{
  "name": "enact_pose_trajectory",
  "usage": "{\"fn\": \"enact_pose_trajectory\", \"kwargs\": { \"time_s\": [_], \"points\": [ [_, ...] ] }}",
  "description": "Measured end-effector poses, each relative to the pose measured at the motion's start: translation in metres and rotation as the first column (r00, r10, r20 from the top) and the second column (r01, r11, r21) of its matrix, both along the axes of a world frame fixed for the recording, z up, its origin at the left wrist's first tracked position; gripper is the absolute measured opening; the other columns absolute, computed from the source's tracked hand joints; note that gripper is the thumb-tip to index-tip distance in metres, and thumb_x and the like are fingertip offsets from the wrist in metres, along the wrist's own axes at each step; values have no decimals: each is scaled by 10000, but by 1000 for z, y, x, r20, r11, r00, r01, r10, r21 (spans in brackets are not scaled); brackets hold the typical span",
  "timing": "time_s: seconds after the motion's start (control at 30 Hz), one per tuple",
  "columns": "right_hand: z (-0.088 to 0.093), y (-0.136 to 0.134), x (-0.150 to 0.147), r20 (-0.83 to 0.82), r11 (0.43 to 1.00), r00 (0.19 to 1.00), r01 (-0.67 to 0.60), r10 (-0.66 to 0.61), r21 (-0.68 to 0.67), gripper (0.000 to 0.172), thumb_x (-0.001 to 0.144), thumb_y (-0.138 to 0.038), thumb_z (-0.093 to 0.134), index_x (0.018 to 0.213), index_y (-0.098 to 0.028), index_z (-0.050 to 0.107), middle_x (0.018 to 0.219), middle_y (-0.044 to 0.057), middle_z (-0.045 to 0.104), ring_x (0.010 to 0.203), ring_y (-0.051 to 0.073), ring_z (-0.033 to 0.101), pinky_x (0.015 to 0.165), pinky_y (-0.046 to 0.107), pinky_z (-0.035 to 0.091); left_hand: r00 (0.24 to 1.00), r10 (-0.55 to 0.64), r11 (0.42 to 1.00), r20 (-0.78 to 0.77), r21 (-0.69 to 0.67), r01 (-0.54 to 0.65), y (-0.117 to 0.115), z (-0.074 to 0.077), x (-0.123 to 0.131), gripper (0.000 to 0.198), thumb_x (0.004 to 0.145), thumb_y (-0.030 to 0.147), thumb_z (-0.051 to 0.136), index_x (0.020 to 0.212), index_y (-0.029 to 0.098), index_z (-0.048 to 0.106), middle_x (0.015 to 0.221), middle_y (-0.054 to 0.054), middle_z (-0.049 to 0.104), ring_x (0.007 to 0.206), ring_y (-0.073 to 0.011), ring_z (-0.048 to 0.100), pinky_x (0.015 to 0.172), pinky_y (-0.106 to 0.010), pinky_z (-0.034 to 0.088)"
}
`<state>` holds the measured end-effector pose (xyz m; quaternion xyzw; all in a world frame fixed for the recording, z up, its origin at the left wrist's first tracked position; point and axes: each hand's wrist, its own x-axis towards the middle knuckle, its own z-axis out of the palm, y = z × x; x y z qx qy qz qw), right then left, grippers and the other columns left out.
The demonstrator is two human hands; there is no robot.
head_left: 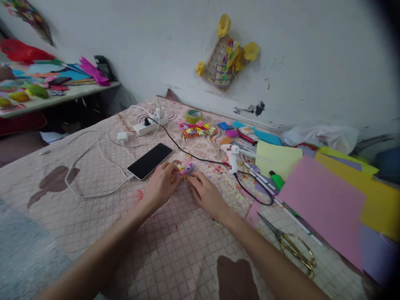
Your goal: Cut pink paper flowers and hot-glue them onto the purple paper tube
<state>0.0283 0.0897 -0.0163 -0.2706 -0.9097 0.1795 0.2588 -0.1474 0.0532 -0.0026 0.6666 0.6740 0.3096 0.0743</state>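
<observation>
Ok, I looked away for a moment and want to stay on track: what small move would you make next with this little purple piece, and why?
Probably free your right hand and pick up the glue gun. It lies just beyond that hand, with its black cord running towards the power strip, while your left hand could likely hold the purple piece alone.
</observation>
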Motion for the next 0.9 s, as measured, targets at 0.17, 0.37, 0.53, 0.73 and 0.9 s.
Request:
{"fn": "enact_pose_trajectory", "kwargs": {
  "time_s": [0.17, 0.37, 0.53, 0.73, 0.9],
  "points": [
    [1, 0, -1, 15, 1000, 1000, 7, -7, -1, 383, 862, -96, 403, 1230, -169, 475, 1150, 125, 498, 1077, 217, 497, 905, 384, 465, 1000, -1, 1000, -31, 9, 1, 1, -2, 0, 111, 809, 278, 532, 863, 185, 558, 878, -48, 557, 838, -188, 535, 716, -308, 440],
    [0, 0, -1, 14, 1000, 1000, 6, -6, -1, 382, 852, -93, 414, 1221, -171, 481, 1156, 121, 494, 1075, 215, 492, 914, 382, 455, 999, -32, 999, -35, 21, 32, 3, -2, -1, 83, 818, 251, 517, 811, 177, 553, 830, -42, 556, 812, -181, 530, 694, -296, 429],
    [0, 0, -1, 20, 1000, 1000, 5, -5, 8, 386, 852, -88, 410, 1226, -159, 475, 1163, 120, 490, 1090, 218, 482, 931, 378, 443, 997, -61, 997, -38, 54, 63, 2, -3, -1, 66, 815, 232, 522, 794, 174, 547, 818, -38, 563, 806, -175, 531, 698, -289, 417],
    [0, -1, -1, 10, 1000, 1000, 6, -6, -4, 386, 853, -92, 411, 1224, -177, 476, 1157, 119, 493, 1082, 219, 487, 920, 396, 450, 998, -48, 998, -40, 47, 50, 2, -1, -1, 75, 814, 228, 515, 774, 173, 547, 795, -36, 560, 784, -170, 533, 681, -281, 417],
    [0, -1, -1, 7, 1000, 1000, 8, -8, -15, 382, 855, -99, 414, 1223, -184, 474, 1166, 110, 488, 1079, 213, 484, 924, 387, 447, 999, -33, 999, -23, 27, 34, 3, 0, -1, 88, 810, 229, 508, 763, 173, 557, 789, -36, 563, 765, -167, 533, 666, -277, 416]
  ]
}}
